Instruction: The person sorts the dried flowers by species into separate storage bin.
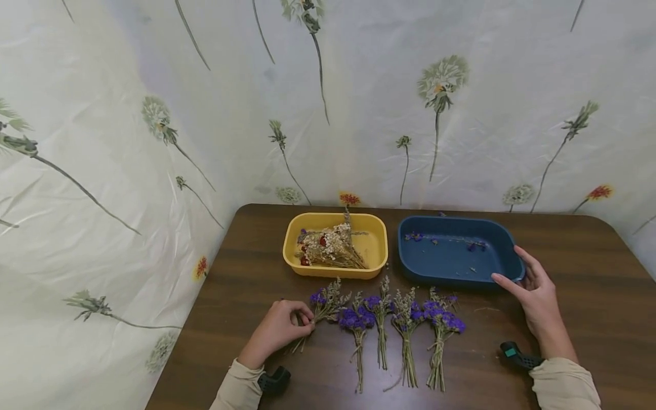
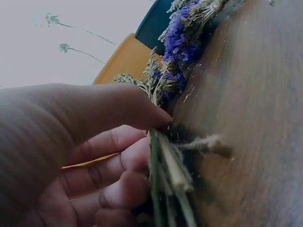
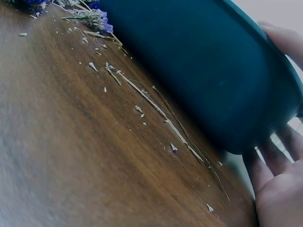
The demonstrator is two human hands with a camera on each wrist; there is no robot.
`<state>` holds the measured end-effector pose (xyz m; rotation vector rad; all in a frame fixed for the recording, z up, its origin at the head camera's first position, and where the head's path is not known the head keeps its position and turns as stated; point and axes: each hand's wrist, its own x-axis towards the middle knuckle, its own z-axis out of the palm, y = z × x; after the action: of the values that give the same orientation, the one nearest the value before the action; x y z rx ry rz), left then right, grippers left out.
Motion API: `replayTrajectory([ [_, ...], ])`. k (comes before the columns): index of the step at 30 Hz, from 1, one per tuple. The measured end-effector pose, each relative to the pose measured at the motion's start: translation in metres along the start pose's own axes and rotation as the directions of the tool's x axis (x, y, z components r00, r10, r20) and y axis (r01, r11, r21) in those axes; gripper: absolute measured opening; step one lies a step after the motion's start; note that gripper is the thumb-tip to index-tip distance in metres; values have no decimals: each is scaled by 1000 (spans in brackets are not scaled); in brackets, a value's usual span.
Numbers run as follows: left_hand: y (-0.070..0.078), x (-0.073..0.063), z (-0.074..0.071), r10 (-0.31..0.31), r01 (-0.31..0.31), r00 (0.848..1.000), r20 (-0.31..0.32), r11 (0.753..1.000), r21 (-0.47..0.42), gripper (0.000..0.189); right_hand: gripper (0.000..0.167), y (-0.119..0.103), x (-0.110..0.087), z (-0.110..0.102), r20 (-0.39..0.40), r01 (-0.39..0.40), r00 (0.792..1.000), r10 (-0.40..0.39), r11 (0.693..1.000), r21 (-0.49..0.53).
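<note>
Left hand: the left hand (image 1: 281, 331) has thumb and fingers closed in a narrow pinch on the stems of the leftmost bunch (image 1: 328, 306).
Leftmost bunch: on the table in front of the yellow tray, slanted, its flower heads pointing away from the person; a fuzzy twine end (image 2: 208, 143) sticks out beside the stems in the left wrist view.
Yellow tray: the yellow tray (image 1: 335, 273) stands behind it, holding dried flowers (image 1: 332, 246) in white, red and a little purple.
Row of four: the second bunch (image 1: 357, 320), third bunch (image 1: 380, 307), fourth bunch (image 1: 406, 326) and fifth bunch (image 1: 442, 324) lie side by side, heads away from the person, no hand on them.
Blue tray: the blue tray (image 1: 446, 266) stands right of the yellow one, with only loose flower bits (image 1: 476, 246) inside (more crumbs and a dry stem (image 3: 156, 106) lie on the wood before it).
Right hand: the right hand (image 1: 539, 296) grips the tray's near right corner, thumb and fingers spread wide round it; whether it bears any weight, I cannot tell.
Step in hand: probably arranging the leftmost bunch while steadying the blue tray.
Next move: seems to call for a light pinch, since dry heads shed easily, and a steady tray.
</note>
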<state>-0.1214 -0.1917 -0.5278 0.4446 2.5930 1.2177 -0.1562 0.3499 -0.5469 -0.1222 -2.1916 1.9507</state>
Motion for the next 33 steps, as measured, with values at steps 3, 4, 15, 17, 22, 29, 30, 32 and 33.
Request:
replayTrajectory([
  [3, 0, -1, -1, 9, -9, 1000, 5, 1000, -25, 4, 80, -1, 0, 0, -4, -13, 1000, 13, 1000, -17],
  [4, 0, -1, -2, 13, -13, 1000, 5, 999, -36, 4, 80, -1, -1, 0, -5, -14, 1000, 14, 999, -37],
  [15, 4, 0, -3, 73, -75, 997, -18, 975, -211, 9, 79, -1, -1, -3, -10, -22, 1000, 21, 997, -73],
  [17, 6, 1, -4, 65, -69, 998, -24, 966, -248, 11, 79, -2, 0, -3, -11, -20, 1000, 19, 997, -69],
  [22, 8, 1, -5, 17, -21, 1000, -13, 958, -287, 14, 80, -4, 2, -2, -14, -17, 1000, 15, 992, -124],
  [29, 18, 2, -9, 1, -12, 999, -36, 957, -291, 15, 79, -3, 2, 0, -3, -15, 1000, 14, 996, -93],
  [30, 19, 3, -10, 9, -19, 999, -38, 959, -284, 14, 79, -3, 2, 0, -1, -18, 1000, 18, 997, -73],
  [32, 23, 5, -10, 27, -36, 999, -38, 961, -275, 13, 79, -2, 1, -1, 1, -20, 1000, 20, 998, -51],
  [33, 25, 6, -11, 33, -41, 999, -35, 962, -271, 12, 79, -1, 1, -1, 3, -22, 1000, 22, 999, -34],
])
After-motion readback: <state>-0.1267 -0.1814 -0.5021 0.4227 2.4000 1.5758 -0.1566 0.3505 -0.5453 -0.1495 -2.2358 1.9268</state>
